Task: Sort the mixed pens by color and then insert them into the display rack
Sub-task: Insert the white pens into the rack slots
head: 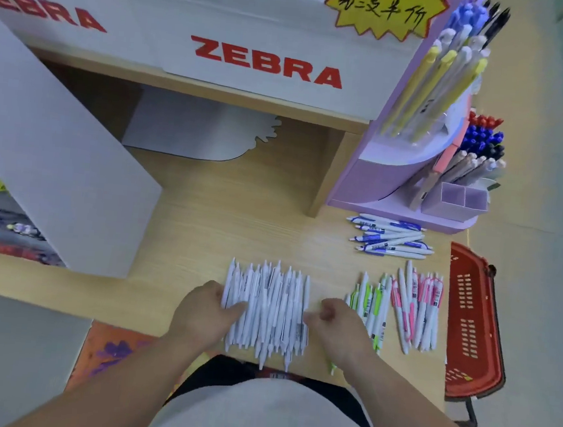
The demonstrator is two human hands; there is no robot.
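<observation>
The row of white plastic pens (267,308) on the pale wooden table (203,226) is clasped by the left hand (203,311) and right hand (336,322), fingers curled round its sides; by an uneven squeeze, pens could be scattered into the green-clipped pile (372,308)

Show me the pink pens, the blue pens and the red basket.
pink pens (417,305), head view, middle of the group.
blue pens (391,237), head view, middle of the pile.
red basket (459,313), head view, slotted wall.
</observation>
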